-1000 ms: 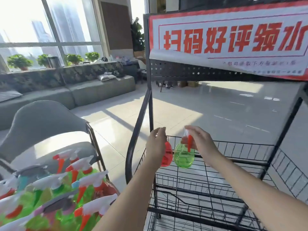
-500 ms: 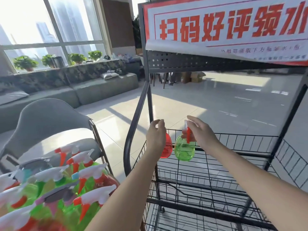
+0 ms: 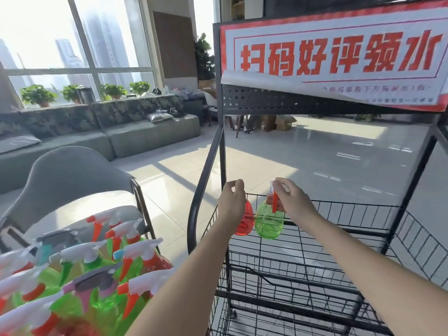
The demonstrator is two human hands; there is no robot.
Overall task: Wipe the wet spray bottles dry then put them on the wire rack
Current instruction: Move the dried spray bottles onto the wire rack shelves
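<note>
Left hand (image 3: 231, 204): fingers curled round the top of a red spray bottle (image 3: 245, 223), back of hand toward camera. The bottle's head is hidden behind the hand; only the rounded red body shows, hanging below the palm.

Right hand (image 3: 289, 201): fingers and thumb pinch the head of a green spray bottle (image 3: 269, 224), whose red trigger (image 3: 274, 202) points down in front of the hand. The green body hangs below the fingers.

The two bottles sit side by side between the hands, bodies touching or just short of it; cannot tell which. Both are held at the near left corner of the wire rack (image 3: 339, 263), level with its upper basket rim. Cannot tell whether either bottle rests on the wire or is carried free.

Beyond and above the hands: the rack's black frame carries a perforated panel and a white sign (image 3: 339, 59) with large red characters.

Left of and below the left forearm: a crowded batch of spray bottles (image 3: 84, 275), green and red bodies, white, grey and teal heads, blurred near the camera. Behind them, a grey chair (image 3: 65, 175). Further left, a long grey sofa (image 3: 109, 141) under windows with potted plants (image 3: 38, 95).
</note>
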